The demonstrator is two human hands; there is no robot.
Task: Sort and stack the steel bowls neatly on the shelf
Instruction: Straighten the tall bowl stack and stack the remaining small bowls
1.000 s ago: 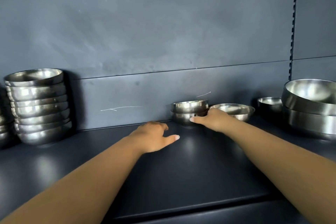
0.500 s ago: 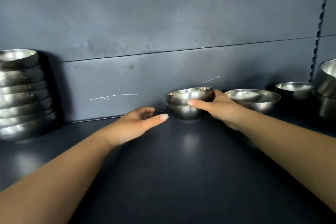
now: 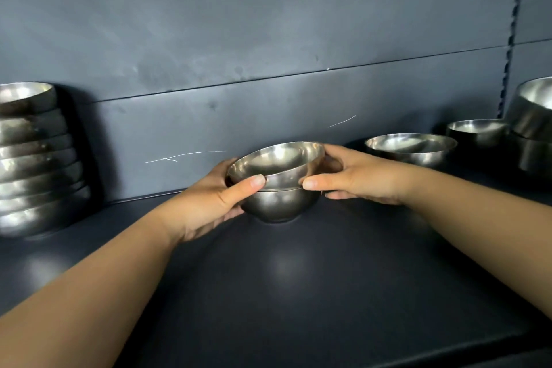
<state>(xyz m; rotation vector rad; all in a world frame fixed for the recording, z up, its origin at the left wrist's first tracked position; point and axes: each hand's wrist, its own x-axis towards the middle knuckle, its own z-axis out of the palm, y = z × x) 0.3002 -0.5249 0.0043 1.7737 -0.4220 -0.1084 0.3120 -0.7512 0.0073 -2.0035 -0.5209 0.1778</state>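
Note:
Two small steel bowls (image 3: pixel 277 185), nested one in the other, sit at the middle of the dark shelf (image 3: pixel 298 293), the upper one tilted. My left hand (image 3: pixel 209 203) grips the pair from the left, thumb on the upper bowl's rim. My right hand (image 3: pixel 355 176) grips them from the right, thumb against the side. A tall stack of several steel bowls (image 3: pixel 33 164) stands at the far left. A wide shallow bowl (image 3: pixel 410 148) and a smaller bowl (image 3: pixel 476 131) sit to the right.
Two large steel bowls (image 3: pixel 534 122), stacked, stand at the right edge, partly cut off. The grey back panel (image 3: pixel 268 39) closes the shelf behind. A slotted upright (image 3: pixel 512 33) runs down on the right. Bare shelf lies between the nested pair and the left stack.
My left hand has come in and closed on the nested bowls. Both hands have drawn the pair forward and slightly left, and the upper bowl now tilts.

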